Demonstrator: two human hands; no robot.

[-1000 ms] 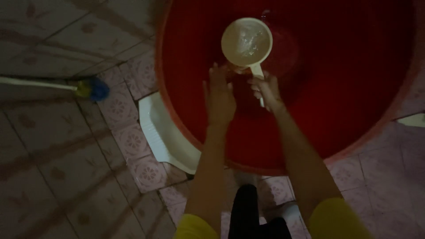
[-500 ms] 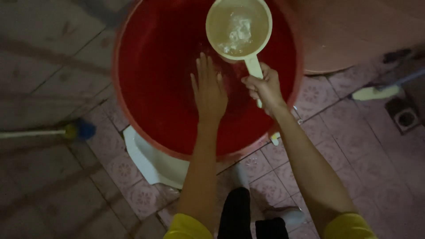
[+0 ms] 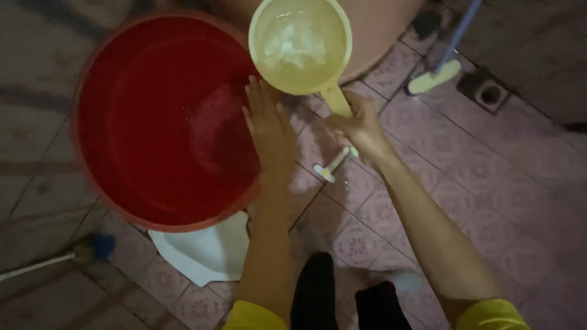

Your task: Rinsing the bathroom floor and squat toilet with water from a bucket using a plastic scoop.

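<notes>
A big red tub [image 3: 159,122] stands on the tiled floor [image 3: 489,183]; at its two o'clock a pale dipper [image 3: 299,46] of water hangs, right hand [image 3: 361,125] fingers clenched on its handle, left hand [image 3: 269,125] flat, fingers released, beneath the bowl

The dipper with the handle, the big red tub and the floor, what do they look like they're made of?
The dipper, held in the right hand, looks like pale cream moulded plastic: thin, smooth rim with the handle in one piece. The red tub also seems plastic, with a uniform colour and a soft sheen. The floor looks like glazed ceramic tile, with a repeating pinkish pattern and grout lines. The dim light leaves the finishes uncertain.
</notes>
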